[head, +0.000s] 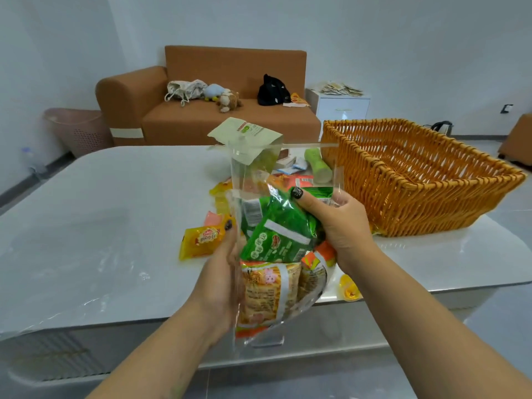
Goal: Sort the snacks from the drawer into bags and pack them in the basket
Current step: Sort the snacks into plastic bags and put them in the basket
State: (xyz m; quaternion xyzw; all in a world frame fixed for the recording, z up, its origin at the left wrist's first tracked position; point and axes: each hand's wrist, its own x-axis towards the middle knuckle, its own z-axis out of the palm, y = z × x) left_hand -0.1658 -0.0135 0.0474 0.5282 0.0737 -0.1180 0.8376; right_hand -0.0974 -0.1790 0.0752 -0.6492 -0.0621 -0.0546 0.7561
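white bench (100, 214) out front. both hands grip the bag (276, 226), standing upright between them: left hand (221, 277) low, right hand (339, 223) pinching green packets. basket (417, 180) lies just right, nearest it.

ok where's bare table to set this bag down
The left half of the table is bare, left of the yellow snack packet. Also the near right edge, below the basket. It is crowded between the clear bag and the basket.

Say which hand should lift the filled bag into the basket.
Probably the right hand: it grips the clear bag on the side facing the wicker basket; the left hand holds the far side.
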